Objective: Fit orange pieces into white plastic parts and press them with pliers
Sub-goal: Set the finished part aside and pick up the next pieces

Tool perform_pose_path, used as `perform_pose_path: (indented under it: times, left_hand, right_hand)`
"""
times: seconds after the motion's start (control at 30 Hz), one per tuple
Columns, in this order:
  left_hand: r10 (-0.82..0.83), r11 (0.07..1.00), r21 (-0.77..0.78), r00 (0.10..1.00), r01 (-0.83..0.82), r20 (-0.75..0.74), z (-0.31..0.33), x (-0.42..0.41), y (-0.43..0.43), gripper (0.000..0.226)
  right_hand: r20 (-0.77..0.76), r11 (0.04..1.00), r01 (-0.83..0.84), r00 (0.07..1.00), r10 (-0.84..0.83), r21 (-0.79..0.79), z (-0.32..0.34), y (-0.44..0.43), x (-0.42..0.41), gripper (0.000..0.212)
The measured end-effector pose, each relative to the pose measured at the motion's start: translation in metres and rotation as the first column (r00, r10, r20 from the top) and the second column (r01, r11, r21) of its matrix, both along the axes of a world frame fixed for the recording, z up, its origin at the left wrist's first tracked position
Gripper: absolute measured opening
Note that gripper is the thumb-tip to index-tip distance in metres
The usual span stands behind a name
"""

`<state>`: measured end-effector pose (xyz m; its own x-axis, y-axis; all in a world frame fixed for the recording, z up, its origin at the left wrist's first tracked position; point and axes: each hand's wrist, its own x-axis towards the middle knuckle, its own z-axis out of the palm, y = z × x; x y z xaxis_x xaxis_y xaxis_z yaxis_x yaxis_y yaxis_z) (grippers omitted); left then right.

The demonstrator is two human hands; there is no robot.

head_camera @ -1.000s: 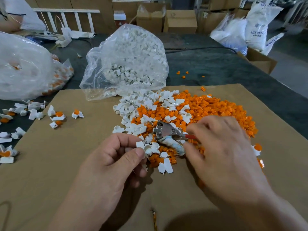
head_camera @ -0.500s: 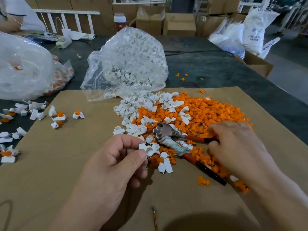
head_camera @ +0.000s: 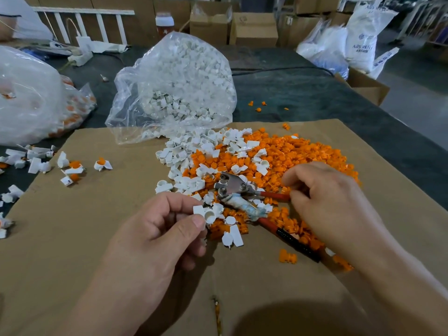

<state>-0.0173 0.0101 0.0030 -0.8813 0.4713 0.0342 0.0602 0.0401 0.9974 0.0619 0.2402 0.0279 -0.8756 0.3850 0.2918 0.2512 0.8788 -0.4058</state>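
Left hand [head_camera: 164,229] pinches an empty white part [head_camera: 209,215] between thumb and fingers. Right hand [head_camera: 327,204] curls over the orange pieces [head_camera: 303,156], perhaps picking one; its grasp is unclear. Next, seat the piece, then lift the pliers [head_camera: 232,186] lying on the pile.
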Motion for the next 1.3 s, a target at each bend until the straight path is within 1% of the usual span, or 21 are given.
perform_pose_path:
  times: [0.1, 0.17, 0.23, 0.3, 0.37, 0.47, 0.57, 0.63, 0.73, 0.83, 0.9, 0.93, 0.97, 1.0, 1.03, 1.07, 1.1, 1.17, 1.2, 1.23, 1.3]
  left_hand:
    - [0.000, 1.000, -0.006, 1.000, 0.000, -0.020, -0.004, -0.001, -0.001, 0.015]
    - [-0.004, 1.000, -0.007, 1.000, 0.004, -0.023, -0.006, -0.003, -0.002, 0.015]
    - [-0.010, 1.000, 0.003, 1.000, 0.010, -0.017, -0.007, -0.004, -0.002, 0.018]
    - [-0.016, 0.999, 0.032, 1.000, 0.016, -0.002, -0.009, -0.005, -0.002, 0.018]
    - [-0.013, 0.999, 0.046, 1.000, 0.013, -0.005, -0.011, -0.005, -0.002, 0.029]
    - [-0.012, 0.998, 0.058, 1.000, 0.013, -0.007, -0.013, -0.004, 0.000, 0.031]
    - [-0.008, 0.999, 0.035, 1.000, 0.008, -0.015, -0.013, -0.004, 0.000, 0.032]
    - [-0.010, 1.000, 0.020, 1.000, 0.010, -0.019, -0.014, -0.005, -0.001, 0.033]
    - [-0.019, 1.000, 0.018, 1.000, 0.019, -0.024, -0.012, -0.004, 0.000, 0.032]
    - [-0.014, 1.000, 0.007, 1.000, 0.014, -0.026, -0.011, -0.002, 0.000, 0.029]
    - [-0.003, 1.000, -0.003, 1.000, 0.003, -0.024, -0.010, -0.002, 0.000, 0.020]
    - [0.000, 1.000, 0.001, 1.000, 0.000, -0.017, -0.009, -0.002, 0.000, 0.016]
    - [-0.001, 1.000, 0.006, 1.000, 0.001, -0.011, -0.009, -0.001, 0.001, 0.014]
    - [-0.004, 1.000, 0.009, 1.000, 0.004, -0.006, -0.008, -0.001, 0.002, 0.014]
    - [-0.004, 1.000, 0.015, 1.000, 0.004, 0.003, -0.008, 0.000, 0.002, 0.015]
    - [0.004, 0.999, 0.037, 1.000, -0.005, 0.019, -0.007, 0.001, 0.003, 0.016]
    - [0.017, 0.997, 0.073, 0.999, -0.020, 0.048, -0.008, 0.001, 0.004, 0.016]
    - [0.040, 0.992, 0.119, 0.995, -0.051, 0.089, -0.008, 0.002, 0.005, 0.015]
    - [0.044, 0.991, 0.122, 0.995, -0.055, 0.089, -0.009, 0.001, 0.005, 0.015]
    - [0.043, 0.990, 0.127, 0.995, -0.053, 0.087, -0.009, 0.001, 0.004, 0.014]
    - [0.032, 0.988, 0.145, 0.996, -0.045, 0.086, -0.008, 0.001, 0.005, 0.013]
  right_hand:
    - [-0.053, 0.999, -0.042, 0.998, 0.042, -0.009, 0.001, -0.009, 0.001, 0.017]
    - [-0.042, 0.998, -0.061, 0.997, 0.061, 0.012, 0.008, -0.015, 0.005, 0.004]
    - [0.067, 0.992, -0.096, 0.994, 0.090, 0.081, 0.016, -0.021, 0.013, 0.021]
    - [0.251, 0.965, -0.144, 0.964, 0.087, 0.219, 0.024, -0.030, 0.020, 0.041]
    - [0.399, 0.939, -0.183, 0.915, 0.055, 0.291, 0.028, -0.036, 0.025, 0.048]
    - [0.516, 0.939, -0.213, 0.856, 0.046, 0.269, 0.030, -0.043, 0.027, 0.037]
    - [0.546, 0.938, -0.289, 0.826, 0.142, 0.193, 0.026, -0.048, 0.024, 0.022]
    - [0.546, 0.931, -0.326, 0.816, 0.189, 0.165, 0.022, -0.049, 0.022, 0.019]
    - [0.525, 0.928, -0.356, 0.814, 0.250, 0.110, 0.019, -0.048, 0.021, 0.015]
    - [0.421, 0.937, -0.341, 0.863, 0.279, 0.078, 0.015, -0.047, 0.020, 0.017]
    - [0.230, 0.954, -0.298, 0.929, 0.292, -0.007, 0.009, -0.046, 0.018, 0.017]
    - [0.111, 0.958, -0.270, 0.954, 0.280, -0.099, 0.006, -0.045, 0.016, 0.014]
    - [0.003, 0.937, -0.247, 0.967, 0.256, -0.246, 0.005, -0.045, 0.014, 0.009]
    - [-0.084, 0.854, -0.241, 0.970, 0.228, -0.461, 0.004, -0.046, 0.012, 0.006]
    - [-0.141, 0.677, -0.253, 0.966, 0.217, -0.691, 0.005, -0.048, 0.010, 0.005]
    - [-0.190, 0.454, -0.277, 0.955, 0.229, -0.847, 0.007, -0.050, 0.009, 0.007]
    - [-0.241, 0.240, -0.298, 0.940, 0.241, -0.924, 0.008, -0.051, 0.008, 0.010]
    - [-0.328, -0.127, -0.305, 0.910, 0.252, -0.944, 0.011, -0.054, 0.006, 0.015]
    - [-0.354, -0.267, -0.287, 0.900, 0.254, -0.920, 0.012, -0.055, 0.005, 0.017]
    - [-0.368, -0.370, -0.262, 0.894, 0.254, -0.891, 0.013, -0.056, 0.005, 0.018]
    - [-0.362, -0.474, -0.210, 0.897, 0.254, -0.855, 0.015, -0.058, 0.005, 0.018]
